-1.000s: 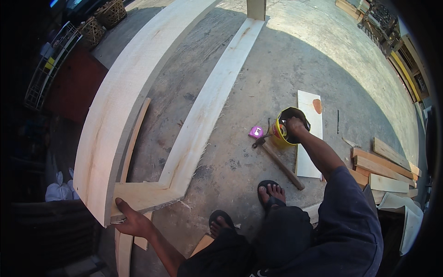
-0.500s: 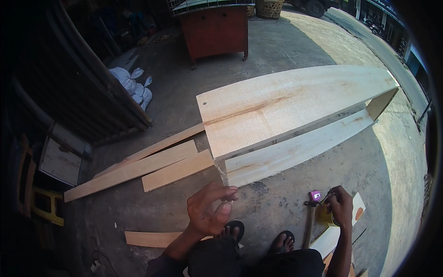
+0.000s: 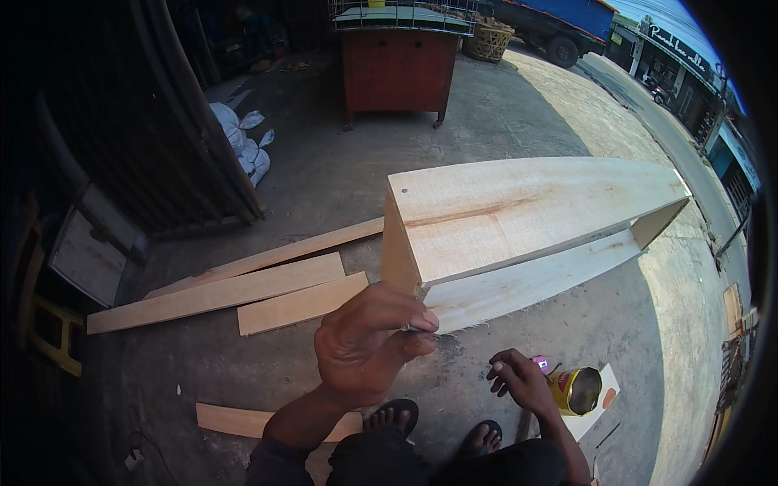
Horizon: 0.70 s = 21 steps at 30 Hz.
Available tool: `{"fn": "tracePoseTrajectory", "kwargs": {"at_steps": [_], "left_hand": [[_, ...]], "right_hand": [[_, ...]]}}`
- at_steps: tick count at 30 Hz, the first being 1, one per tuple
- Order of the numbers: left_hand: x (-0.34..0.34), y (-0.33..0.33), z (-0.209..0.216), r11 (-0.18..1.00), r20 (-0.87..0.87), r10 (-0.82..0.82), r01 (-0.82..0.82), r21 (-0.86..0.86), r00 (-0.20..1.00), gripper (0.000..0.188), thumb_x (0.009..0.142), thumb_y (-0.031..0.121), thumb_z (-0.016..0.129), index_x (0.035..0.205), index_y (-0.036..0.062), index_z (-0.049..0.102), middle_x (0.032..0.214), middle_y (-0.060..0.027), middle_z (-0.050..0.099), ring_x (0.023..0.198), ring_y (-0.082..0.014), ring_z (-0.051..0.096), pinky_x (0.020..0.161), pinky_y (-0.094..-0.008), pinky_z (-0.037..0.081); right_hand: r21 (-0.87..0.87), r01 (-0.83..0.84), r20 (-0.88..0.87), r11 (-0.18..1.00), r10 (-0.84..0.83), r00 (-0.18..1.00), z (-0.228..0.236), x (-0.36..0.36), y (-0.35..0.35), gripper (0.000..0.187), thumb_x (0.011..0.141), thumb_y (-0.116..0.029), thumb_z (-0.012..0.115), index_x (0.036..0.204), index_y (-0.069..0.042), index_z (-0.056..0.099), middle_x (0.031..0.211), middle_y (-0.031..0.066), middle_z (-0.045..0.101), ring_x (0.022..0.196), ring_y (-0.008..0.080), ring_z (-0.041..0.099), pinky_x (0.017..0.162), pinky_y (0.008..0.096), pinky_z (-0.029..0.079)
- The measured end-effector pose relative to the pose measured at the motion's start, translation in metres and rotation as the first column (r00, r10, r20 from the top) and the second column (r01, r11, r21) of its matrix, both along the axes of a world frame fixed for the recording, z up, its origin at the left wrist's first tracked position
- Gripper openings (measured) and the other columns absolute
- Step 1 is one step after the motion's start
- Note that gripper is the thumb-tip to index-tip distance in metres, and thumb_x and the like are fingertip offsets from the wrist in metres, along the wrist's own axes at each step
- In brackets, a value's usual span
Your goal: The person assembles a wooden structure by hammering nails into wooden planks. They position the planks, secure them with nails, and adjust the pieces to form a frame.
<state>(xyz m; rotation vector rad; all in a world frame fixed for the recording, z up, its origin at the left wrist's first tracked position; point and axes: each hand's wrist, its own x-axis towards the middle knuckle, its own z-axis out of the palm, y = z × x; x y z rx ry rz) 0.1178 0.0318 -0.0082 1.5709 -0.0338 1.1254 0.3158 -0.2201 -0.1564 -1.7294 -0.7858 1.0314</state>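
Note:
My left hand [image 3: 369,344] is closed in a pinch on a small thin piece that looks like a nail [image 3: 407,326], held in front of the near corner of a long wooden box frame [image 3: 519,202]. This frame has a wide pale top board, a lower board and end pieces, with an open side toward me. My right hand [image 3: 523,381] hovers low over the ground, its fingers bent and apart, with nothing visible in them. Beside it stand a yellow can [image 3: 577,391], open at the top, and a purple tape measure [image 3: 540,361], partly hidden.
Several loose planks [image 3: 219,292] lie left of the frame. A short board [image 3: 235,421] is near my feet, and a white board [image 3: 604,397] under the can. White sacks [image 3: 243,146] lean by the dark shutter. A red cart [image 3: 397,77] stands beyond; a truck [image 3: 559,32] is on the road.
My right hand has left the can and moved left. My left hand, still pinching, has come up toward the frame's near corner. The view has tilted up.

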Motion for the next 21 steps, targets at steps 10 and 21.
{"fn": "tracePoseTrajectory", "kwargs": {"at_steps": [10,21], "left_hand": [[0.063,0.085,0.025,0.962,-0.442,0.265,-0.264,0.064,0.857,0.023,0.094,0.021,0.079,0.103,0.0002,0.079,0.089,-0.0052,0.077,0.084,-0.0087,0.067,0.079,-0.0254,0.052],[0.069,0.082,0.018,0.931,-0.377,0.364,-0.341,0.13,0.852,0.024,0.091,0.022,0.081,0.102,0.0009,0.079,0.086,-0.0045,0.076,0.08,-0.0084,0.066,0.076,-0.0263,0.052]], "right_hand": [[-0.475,0.656,0.751,0.586,-0.118,0.649,-0.239,-0.025,-0.183,0.063,0.082,-0.027,0.076,0.132,0.001,0.05,0.117,0.0296,0.064,0.107,0.0545,0.063,0.093,0.058,0.052],[-0.347,0.591,0.197,0.729,-0.559,0.805,-0.049,-0.031,-0.121,0.031,0.083,-0.012,0.064,0.108,0.006,0.061,0.074,0.014,0.063,0.053,0.0191,0.063,0.046,0.0346,0.049]]}}
